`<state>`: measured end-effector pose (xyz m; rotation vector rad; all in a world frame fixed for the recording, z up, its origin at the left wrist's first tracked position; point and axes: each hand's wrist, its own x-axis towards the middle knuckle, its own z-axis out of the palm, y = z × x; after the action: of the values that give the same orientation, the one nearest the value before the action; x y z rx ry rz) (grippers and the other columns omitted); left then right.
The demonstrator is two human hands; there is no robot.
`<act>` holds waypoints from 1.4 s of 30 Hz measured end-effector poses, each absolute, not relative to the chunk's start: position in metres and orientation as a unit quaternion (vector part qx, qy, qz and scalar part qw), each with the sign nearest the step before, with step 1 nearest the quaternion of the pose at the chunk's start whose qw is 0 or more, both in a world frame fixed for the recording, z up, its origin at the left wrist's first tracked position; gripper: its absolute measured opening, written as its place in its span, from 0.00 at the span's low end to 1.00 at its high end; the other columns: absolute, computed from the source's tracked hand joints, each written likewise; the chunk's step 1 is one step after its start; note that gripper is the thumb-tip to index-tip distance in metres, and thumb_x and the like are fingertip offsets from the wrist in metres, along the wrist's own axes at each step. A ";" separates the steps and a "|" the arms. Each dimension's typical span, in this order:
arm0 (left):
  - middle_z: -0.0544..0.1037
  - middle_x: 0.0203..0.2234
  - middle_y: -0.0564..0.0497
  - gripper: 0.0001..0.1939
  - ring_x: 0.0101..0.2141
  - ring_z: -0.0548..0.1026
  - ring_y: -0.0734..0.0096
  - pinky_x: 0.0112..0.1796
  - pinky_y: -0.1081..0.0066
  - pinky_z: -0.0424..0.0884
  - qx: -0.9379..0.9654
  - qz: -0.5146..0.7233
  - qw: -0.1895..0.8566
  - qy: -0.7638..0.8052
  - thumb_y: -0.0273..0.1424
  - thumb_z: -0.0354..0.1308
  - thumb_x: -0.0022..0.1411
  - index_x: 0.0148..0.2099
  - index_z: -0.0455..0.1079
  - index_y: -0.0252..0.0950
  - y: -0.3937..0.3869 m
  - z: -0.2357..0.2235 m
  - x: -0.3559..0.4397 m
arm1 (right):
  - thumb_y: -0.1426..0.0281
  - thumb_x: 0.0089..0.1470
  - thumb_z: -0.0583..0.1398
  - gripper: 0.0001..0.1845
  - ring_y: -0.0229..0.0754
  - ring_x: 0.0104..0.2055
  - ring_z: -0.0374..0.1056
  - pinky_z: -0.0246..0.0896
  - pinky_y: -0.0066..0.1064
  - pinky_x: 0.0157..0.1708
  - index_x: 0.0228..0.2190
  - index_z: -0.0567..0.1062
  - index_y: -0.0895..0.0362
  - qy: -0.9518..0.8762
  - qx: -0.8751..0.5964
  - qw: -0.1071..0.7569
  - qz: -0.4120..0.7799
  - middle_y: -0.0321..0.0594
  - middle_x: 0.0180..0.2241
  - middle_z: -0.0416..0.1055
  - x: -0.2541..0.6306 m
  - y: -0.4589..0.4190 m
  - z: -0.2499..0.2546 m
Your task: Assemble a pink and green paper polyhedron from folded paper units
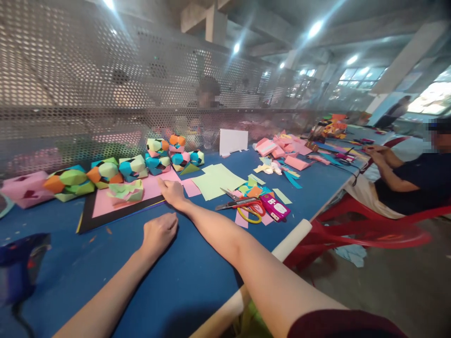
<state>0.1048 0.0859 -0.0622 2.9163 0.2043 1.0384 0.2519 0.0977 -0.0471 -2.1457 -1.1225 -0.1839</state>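
Note:
My right hand (172,192) reaches over the right edge of a pink paper sheet (152,188), its thumb along the top and its other fingers hidden from me. Beneath that sheet lies a larger black sheet (88,213). Curled into a loose fist, my left hand (159,233) rests on the blue table just in front of the sheets, and I see nothing in it. A creased light-green paper piece (126,191) sits on the pink sheet. Behind it stands a row of folded multicoloured paper balls (133,168). Pale-green sheets (222,180) lie right of my right hand.
Scissors (235,204) lie beside a magenta case (276,208) and paper scraps. A blurred blue glue gun (23,265) is at far left. Pink folded papers (282,146) are piled farther back. A perforated metal screen (105,94) borders the table; a person sits at right.

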 end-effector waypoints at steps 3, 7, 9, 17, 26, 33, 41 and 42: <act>0.71 0.16 0.52 0.18 0.19 0.65 0.75 0.23 0.72 0.49 0.943 0.329 0.017 0.049 0.25 0.45 0.62 0.19 0.62 0.35 0.084 -0.062 0.105 | 0.53 0.66 0.45 0.31 0.36 0.32 0.68 0.49 0.24 0.30 0.26 0.77 0.56 -0.434 -0.825 0.354 -0.076 0.38 0.28 0.76 0.251 0.097 -0.047; 0.71 0.17 0.51 0.18 0.20 0.65 0.74 0.24 0.72 0.50 0.949 0.313 0.019 0.041 0.26 0.45 0.62 0.20 0.64 0.35 0.082 -0.063 0.107 | 0.56 0.66 0.45 0.30 0.36 0.32 0.67 0.47 0.25 0.30 0.25 0.76 0.56 -0.432 -0.825 0.354 -0.082 0.38 0.28 0.76 0.251 0.097 -0.049; 0.71 0.17 0.51 0.19 0.20 0.65 0.74 0.24 0.72 0.50 0.950 0.309 0.019 0.035 0.26 0.45 0.63 0.20 0.64 0.35 0.082 -0.065 0.108 | 0.57 0.67 0.46 0.28 0.36 0.32 0.66 0.47 0.25 0.30 0.24 0.76 0.57 -0.436 -0.824 0.352 -0.087 0.38 0.28 0.75 0.250 0.097 -0.050; 0.68 0.16 0.52 0.19 0.20 0.63 0.74 0.24 0.71 0.51 0.946 0.325 0.011 0.011 0.26 0.45 0.63 0.20 0.63 0.36 0.081 -0.064 0.108 | 0.58 0.66 0.48 0.27 0.35 0.30 0.65 0.48 0.25 0.31 0.22 0.74 0.56 -0.460 -0.812 0.336 -0.122 0.36 0.25 0.74 0.245 0.095 -0.049; 0.67 0.17 0.52 0.19 0.20 0.63 0.74 0.24 0.71 0.52 0.950 0.312 0.002 0.000 0.26 0.45 0.64 0.21 0.64 0.36 0.081 -0.064 0.106 | 0.60 0.65 0.50 0.25 0.36 0.30 0.66 0.51 0.25 0.31 0.21 0.73 0.55 -0.476 -0.798 0.345 -0.133 0.36 0.25 0.73 0.245 0.097 -0.053; 0.72 0.21 0.49 0.17 0.24 0.67 0.72 0.26 0.71 0.55 0.972 0.233 -0.003 0.013 0.26 0.45 0.65 0.24 0.67 0.34 0.074 -0.066 0.112 | 0.64 0.64 0.51 0.23 0.35 0.28 0.63 0.51 0.25 0.30 0.19 0.68 0.58 -0.499 -0.774 0.370 -0.120 0.37 0.22 0.69 0.249 0.097 -0.064; 0.73 0.29 0.46 0.19 0.33 0.73 0.68 0.31 0.71 0.62 0.986 0.157 0.055 0.000 0.36 0.43 0.70 0.33 0.68 0.31 0.063 -0.023 0.081 | 0.62 0.67 0.44 0.26 0.38 0.31 0.67 0.57 0.31 0.37 0.21 0.66 0.58 -0.522 -0.760 0.353 -0.159 0.39 0.23 0.66 0.268 0.112 -0.090; 0.73 0.30 0.46 0.20 0.34 0.73 0.68 0.31 0.70 0.63 0.985 0.164 0.056 0.008 0.37 0.42 0.70 0.34 0.68 0.31 0.056 -0.011 0.065 | 0.61 0.67 0.43 0.27 0.39 0.33 0.68 0.58 0.32 0.39 0.21 0.66 0.58 -0.523 -0.765 0.341 -0.161 0.39 0.23 0.67 0.270 0.114 -0.092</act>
<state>0.0648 0.0561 -0.0112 2.9892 0.0253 0.4980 0.2696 0.1137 -0.0920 -1.9903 -1.3597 -0.4185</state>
